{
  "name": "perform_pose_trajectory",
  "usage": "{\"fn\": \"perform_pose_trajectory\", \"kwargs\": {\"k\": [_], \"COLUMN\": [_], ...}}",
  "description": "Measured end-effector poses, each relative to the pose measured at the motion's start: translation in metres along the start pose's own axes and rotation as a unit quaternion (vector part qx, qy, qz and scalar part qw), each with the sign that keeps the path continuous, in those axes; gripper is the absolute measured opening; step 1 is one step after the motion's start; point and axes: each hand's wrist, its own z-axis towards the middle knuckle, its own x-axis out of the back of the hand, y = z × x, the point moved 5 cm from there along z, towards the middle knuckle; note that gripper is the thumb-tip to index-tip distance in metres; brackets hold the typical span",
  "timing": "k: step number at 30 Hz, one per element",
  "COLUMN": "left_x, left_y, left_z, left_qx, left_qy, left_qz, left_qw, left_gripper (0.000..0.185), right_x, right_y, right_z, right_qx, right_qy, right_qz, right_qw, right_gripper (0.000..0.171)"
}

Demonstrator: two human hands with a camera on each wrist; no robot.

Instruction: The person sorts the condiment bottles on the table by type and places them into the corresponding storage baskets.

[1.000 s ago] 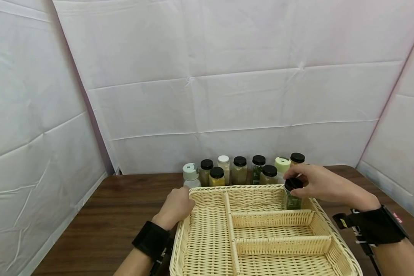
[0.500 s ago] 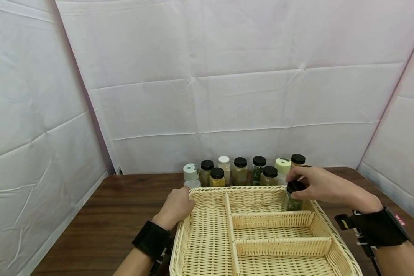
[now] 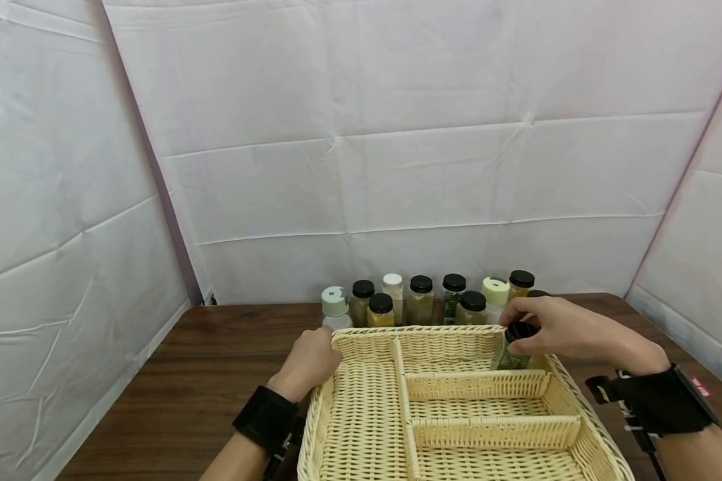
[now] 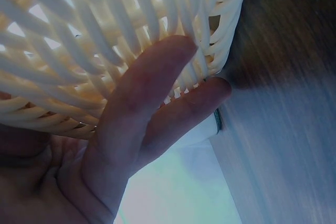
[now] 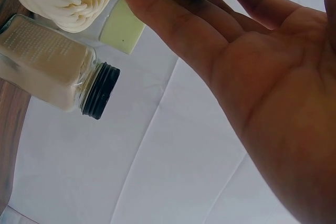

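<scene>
- At the far right compartment of the wicker basket point(image 3: 361, 414), the right hand point(image 3: 568, 329) pinches the black cap of a green-filled jar point(image 3: 515, 347), fingers curled round it.
- On the basket's far left corner, the left hand point(image 3: 308, 361) rests, fingers against the weave.
- Behind the basket, a row of spice jars point(image 3: 421, 298) stands on the counter point(image 3: 204, 361).

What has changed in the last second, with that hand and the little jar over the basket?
The right hand, gripping the black-lidded glass jar of green herbs by its lid, has lowered it a little deeper into the far right compartment of the cream wicker basket. The left hand still rests on the basket's far left corner; the row of spice jars behind is unmoved.
</scene>
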Motion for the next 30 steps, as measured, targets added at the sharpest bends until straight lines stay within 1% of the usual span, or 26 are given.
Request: {"fn": "perform_pose_trajectory", "kwargs": {"k": [7, 11, 15, 21, 25, 30], "left_x": [-0.0002, 0.0000, 0.0001, 0.0012, 0.0011, 0.0011], "left_y": [0.0003, 0.0006, 0.0006, 0.0009, 0.0007, 0.0005], "left_z": [0.0011, 0.0012, 0.0011, 0.0005, -0.0002, -0.0007], "left_qx": [-0.005, -0.006, -0.002, 0.006, 0.005, 0.000], "left_qy": [0.005, 0.006, 0.005, 0.003, 0.003, 0.004], "left_qz": [0.002, 0.000, -0.001, 0.001, 0.000, 0.001], "left_qw": [1.0000, 1.0000, 1.0000, 1.0000, 1.0000, 1.0000], "left_gripper": [0.018, 0.018, 0.019, 0.021, 0.020, 0.018], "right_x": [-0.0003, -0.0011, -0.0019, -0.0008, 0.0012, 0.0061], "right_y": [-0.0005, 0.0003, -0.0001, -0.0025, -0.0044, -0.0073], "right_z": [-0.0006, 0.0001, -0.0001, -0.0017, -0.0025, -0.0042], "right_qx": [0.002, -0.002, -0.004, -0.011, -0.012, 0.004], "right_qy": [-0.001, -0.007, -0.014, -0.017, -0.010, 0.022], "right_qz": [-0.001, 0.011, 0.029, 0.038, 0.034, 0.030], "right_qw": [1.000, 1.000, 0.999, 0.999, 0.999, 0.999], "right_gripper": [0.048, 0.050, 0.052, 0.053, 0.053, 0.052]}}
